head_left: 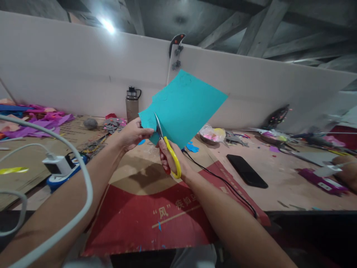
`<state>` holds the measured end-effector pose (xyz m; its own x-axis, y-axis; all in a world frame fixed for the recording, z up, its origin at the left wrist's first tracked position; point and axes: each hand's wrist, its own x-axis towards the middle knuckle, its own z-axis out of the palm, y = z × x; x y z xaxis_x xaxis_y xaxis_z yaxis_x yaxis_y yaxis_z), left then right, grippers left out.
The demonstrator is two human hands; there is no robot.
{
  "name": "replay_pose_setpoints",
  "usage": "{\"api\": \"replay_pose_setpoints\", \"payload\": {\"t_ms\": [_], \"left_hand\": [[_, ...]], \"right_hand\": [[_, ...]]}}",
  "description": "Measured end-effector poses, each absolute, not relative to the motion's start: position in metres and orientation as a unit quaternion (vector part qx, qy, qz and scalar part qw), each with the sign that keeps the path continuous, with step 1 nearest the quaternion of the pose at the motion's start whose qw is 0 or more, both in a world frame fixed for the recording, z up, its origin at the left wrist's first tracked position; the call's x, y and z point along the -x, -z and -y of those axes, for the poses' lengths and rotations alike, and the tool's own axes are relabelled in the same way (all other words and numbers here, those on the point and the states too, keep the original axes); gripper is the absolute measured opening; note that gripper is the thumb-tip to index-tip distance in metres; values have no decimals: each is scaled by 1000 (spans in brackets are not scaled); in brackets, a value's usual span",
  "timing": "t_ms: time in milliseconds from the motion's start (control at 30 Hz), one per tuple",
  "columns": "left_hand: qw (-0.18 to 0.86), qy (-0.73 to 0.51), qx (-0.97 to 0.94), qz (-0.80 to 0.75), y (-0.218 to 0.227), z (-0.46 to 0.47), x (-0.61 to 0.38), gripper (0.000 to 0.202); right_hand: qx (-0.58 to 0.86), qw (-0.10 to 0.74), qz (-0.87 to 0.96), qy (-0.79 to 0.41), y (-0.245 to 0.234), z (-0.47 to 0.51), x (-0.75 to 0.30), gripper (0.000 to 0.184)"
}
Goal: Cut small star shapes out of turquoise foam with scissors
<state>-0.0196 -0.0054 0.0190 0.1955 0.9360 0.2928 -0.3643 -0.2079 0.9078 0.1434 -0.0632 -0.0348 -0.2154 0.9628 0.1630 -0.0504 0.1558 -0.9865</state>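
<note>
I hold a teal sheet of paper [185, 106] up in the air in front of me. My left hand [133, 133] pinches its lower left corner, fingers closed on it. My right hand [170, 155] grips scissors [169, 149] with yellow and red handles. The blades point up and bite into the sheet's lower edge. Small teal scraps [192, 147] lie on the table just beyond my right hand.
A red and tan cardboard sheet [145, 219] covers the table before me. A black phone [247, 170] and black cable [223, 182] lie right. A metal bottle [132, 103] stands by the white wall. Purple paper scraps [36, 121], a charger [57, 165] and white cables sit left.
</note>
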Motion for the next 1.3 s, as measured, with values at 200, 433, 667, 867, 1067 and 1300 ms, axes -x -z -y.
{"api": "replay_pose_setpoints", "payload": {"t_ms": [200, 433, 667, 867, 1067, 1300], "left_hand": [[556, -560, -544, -285, -18, 2, 23, 38], [550, -558, -550, -289, -21, 4, 23, 33], [553, -563, -537, -298, -26, 8, 25, 42], [557, -576, -511, -312, -27, 8, 25, 47], [551, -576, -519, -310, -28, 8, 26, 44], [543, -574, -525, -315, -29, 8, 26, 41]], "right_hand": [[395, 487, 583, -517, 32, 66, -143, 53], [393, 487, 582, -520, 32, 66, -143, 52], [389, 481, 581, -529, 33, 64, -144, 57], [394, 476, 591, -519, 34, 62, -144, 59], [404, 464, 597, -515, 32, 63, -145, 59], [413, 459, 585, -526, 29, 68, -146, 55]]}}
